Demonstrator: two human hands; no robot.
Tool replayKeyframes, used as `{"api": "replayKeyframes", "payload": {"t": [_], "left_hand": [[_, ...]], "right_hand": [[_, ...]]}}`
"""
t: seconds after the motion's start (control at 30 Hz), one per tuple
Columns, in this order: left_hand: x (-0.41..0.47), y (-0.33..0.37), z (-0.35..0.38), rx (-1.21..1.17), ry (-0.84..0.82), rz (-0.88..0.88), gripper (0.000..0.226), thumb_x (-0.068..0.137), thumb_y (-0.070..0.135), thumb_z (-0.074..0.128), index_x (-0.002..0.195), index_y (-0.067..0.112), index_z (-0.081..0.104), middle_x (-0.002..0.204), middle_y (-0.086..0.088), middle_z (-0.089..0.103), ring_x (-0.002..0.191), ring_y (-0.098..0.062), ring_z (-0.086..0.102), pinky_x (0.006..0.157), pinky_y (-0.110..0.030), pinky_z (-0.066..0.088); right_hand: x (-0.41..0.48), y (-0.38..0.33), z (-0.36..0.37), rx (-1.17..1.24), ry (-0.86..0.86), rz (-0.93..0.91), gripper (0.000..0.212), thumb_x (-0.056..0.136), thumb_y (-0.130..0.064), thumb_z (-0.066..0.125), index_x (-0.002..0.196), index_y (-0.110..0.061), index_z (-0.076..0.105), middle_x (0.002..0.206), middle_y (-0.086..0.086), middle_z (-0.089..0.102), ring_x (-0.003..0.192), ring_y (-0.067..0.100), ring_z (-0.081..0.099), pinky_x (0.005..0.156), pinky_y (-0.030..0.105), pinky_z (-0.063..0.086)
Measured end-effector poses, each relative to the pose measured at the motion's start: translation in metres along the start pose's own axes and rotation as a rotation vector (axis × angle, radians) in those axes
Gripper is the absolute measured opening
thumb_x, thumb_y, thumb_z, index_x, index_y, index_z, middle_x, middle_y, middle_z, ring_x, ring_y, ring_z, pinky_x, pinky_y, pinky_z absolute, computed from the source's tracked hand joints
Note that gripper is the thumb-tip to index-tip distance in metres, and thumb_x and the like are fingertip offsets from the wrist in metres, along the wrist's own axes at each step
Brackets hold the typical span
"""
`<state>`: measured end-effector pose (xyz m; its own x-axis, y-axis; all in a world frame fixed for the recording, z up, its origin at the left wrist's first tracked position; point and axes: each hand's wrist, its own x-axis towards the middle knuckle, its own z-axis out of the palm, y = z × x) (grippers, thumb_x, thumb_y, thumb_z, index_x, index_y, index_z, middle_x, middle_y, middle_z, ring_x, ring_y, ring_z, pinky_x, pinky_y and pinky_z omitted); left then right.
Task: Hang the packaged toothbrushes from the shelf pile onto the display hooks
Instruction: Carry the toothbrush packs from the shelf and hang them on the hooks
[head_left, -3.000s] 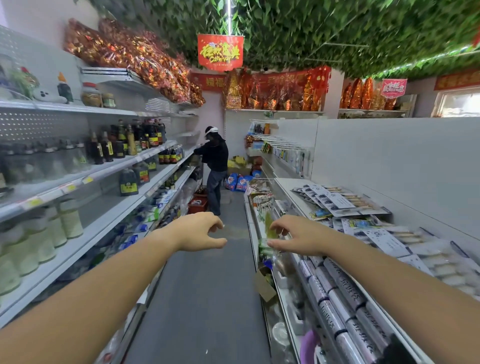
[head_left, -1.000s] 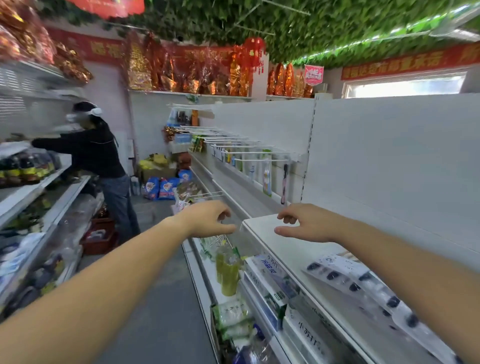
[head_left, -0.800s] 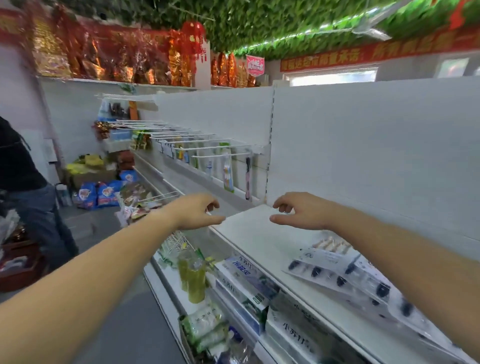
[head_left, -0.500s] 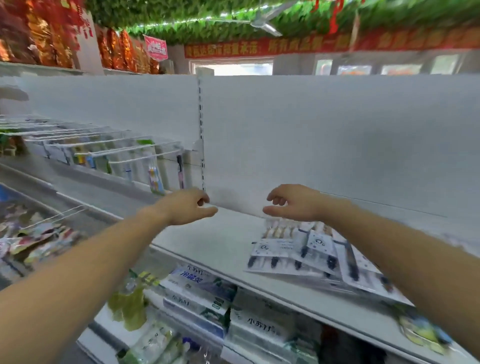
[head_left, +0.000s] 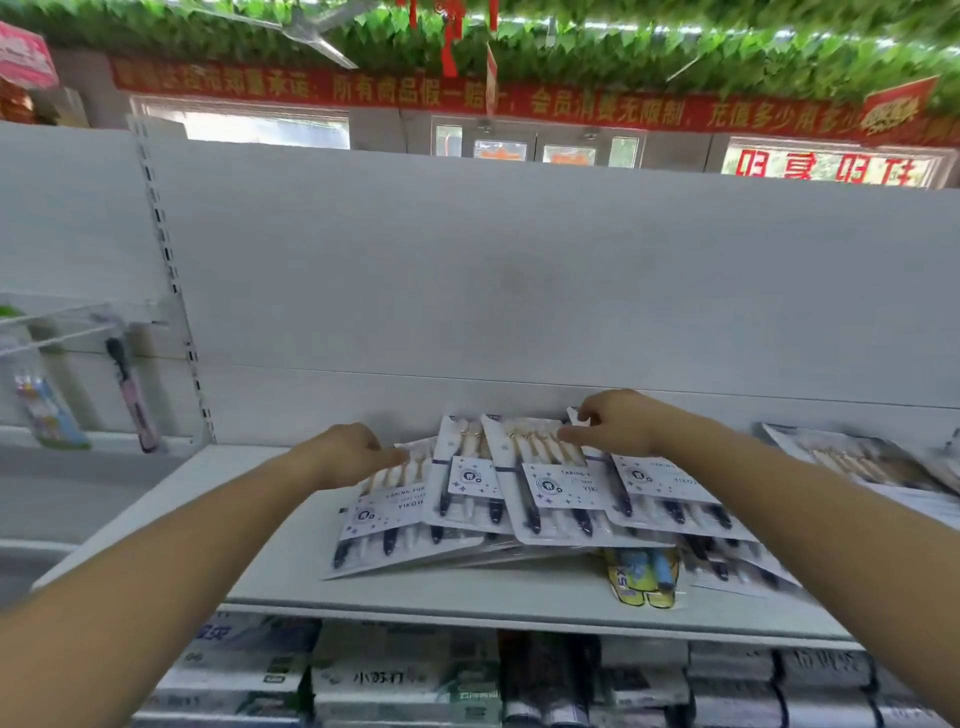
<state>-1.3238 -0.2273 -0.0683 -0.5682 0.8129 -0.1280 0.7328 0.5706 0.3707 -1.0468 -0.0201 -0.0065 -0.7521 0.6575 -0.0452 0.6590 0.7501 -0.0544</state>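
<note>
The pile of toothbrush packs (head_left: 519, 519) lies fanned out on the white shelf (head_left: 234, 519). Both hands, which hovered above it half a second ago, have come down onto it. The right hand (head_left: 618, 423) pinches the far edge of the top pack (head_left: 550, 483). The left hand (head_left: 350, 452) rests loose fingers on the leftmost pack (head_left: 379, 514). Bare shelf lies left of the pile, and the display hooks (head_left: 57, 332) hang further left.

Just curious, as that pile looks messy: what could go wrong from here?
The packs overlap in a loose fan. If the right hand, pinching at their top edge, lifts one, others could slide off the shelf. The yellow pack beneath reaches the front edge and might get knocked down.
</note>
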Motion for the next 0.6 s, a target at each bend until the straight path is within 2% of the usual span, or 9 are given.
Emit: {"api": "replayKeyframes", "payload": {"t": [0.07,0.17,0.3,0.4,0.47,0.5,0.57,0.6], "left_hand": [[0.006,0.013,0.004,-0.082,-0.038,0.007,0.056,0.096,0.066,0.05,0.082,0.013,0.062,0.089,-0.009,0.072,0.079,-0.027,0.069,0.066,-0.033,0.053],[0.01,0.035,0.007,-0.206,-0.072,0.004,0.058,0.094,0.066,0.053,0.089,0.009,0.063,0.09,-0.008,0.07,0.071,-0.023,0.067,0.058,-0.03,0.054],[0.01,0.057,0.011,-0.301,-0.166,-0.044,0.072,0.083,0.075,0.063,0.108,0.007,0.063,0.094,-0.009,0.071,0.07,-0.022,0.067,0.058,-0.028,0.053],[0.009,0.063,0.012,-0.333,-0.222,-0.054,0.071,0.075,0.066,0.078,0.106,0.005,0.063,0.086,-0.008,0.066,0.069,-0.021,0.063,0.057,-0.028,0.055],[0.012,0.063,0.014,-0.368,-0.251,-0.076,0.063,0.072,0.058,0.085,0.096,0.005,0.062,0.075,-0.006,0.056,0.064,-0.021,0.055,0.055,-0.026,0.053],[0.012,0.062,0.016,-0.388,-0.265,-0.089,0.059,0.071,0.055,0.087,0.09,0.007,0.059,0.07,-0.005,0.052,0.061,-0.021,0.051,0.053,-0.025,0.05],[0.015,0.061,0.018,-0.425,-0.288,-0.114,0.056,0.07,0.051,0.09,0.084,0.012,0.052,0.062,-0.002,0.047,0.057,-0.02,0.046,0.053,-0.026,0.046],[0.016,0.061,0.019,-0.449,-0.292,-0.126,0.054,0.069,0.049,0.091,0.083,0.012,0.054,0.06,-0.001,0.047,0.056,-0.019,0.045,0.054,-0.026,0.045]], "right_hand": [[-0.006,0.01,-0.001,0.011,0.003,0.027,0.069,0.095,-0.067,0.046,0.136,-0.012,0.057,0.132,0.007,0.061,0.116,0.024,0.055,0.097,0.034,0.045],[-0.015,0.028,-0.003,0.045,0.025,0.078,0.067,0.095,-0.066,0.048,0.133,-0.012,0.058,0.128,0.006,0.063,0.114,0.024,0.057,0.098,0.037,0.047],[-0.029,0.062,-0.003,0.048,0.026,0.213,0.059,0.096,-0.063,0.049,0.113,-0.008,0.065,0.106,0.008,0.068,0.098,0.023,0.061,0.085,0.036,0.049],[-0.04,0.084,0.0,0.013,-0.026,0.328,0.058,0.095,-0.064,0.051,0.106,-0.007,0.06,0.103,0.009,0.062,0.091,0.023,0.055,0.075,0.032,0.042],[-0.051,0.095,0.002,0.012,-0.063,0.401,0.062,0.093,-0.066,0.054,0.117,-0.009,0.057,0.113,0.014,0.06,0.098,0.026,0.054,0.077,0.032,0.042],[-0.055,0.1,0.005,0.025,-0.084,0.436,0.071,0.091,-0.067,0.054,0.13,-0.008,0.055,0.127,0.016,0.059,0.108,0.028,0.055,0.084,0.033,0.045],[-0.061,0.11,0.009,0.073,-0.133,0.496,0.094,0.087,-0.073,0.055,0.153,-0.008,0.036,0.154,0.012,0.044,0.128,0.031,0.054,0.101,0.036,0.046],[-0.063,0.114,0.012,0.126,-0.149,0.522,0.102,0.084,-0.075,0.057,0.157,-0.01,0.027,0.158,0.011,0.039,0.125,0.031,0.057,0.101,0.038,0.05]]}}
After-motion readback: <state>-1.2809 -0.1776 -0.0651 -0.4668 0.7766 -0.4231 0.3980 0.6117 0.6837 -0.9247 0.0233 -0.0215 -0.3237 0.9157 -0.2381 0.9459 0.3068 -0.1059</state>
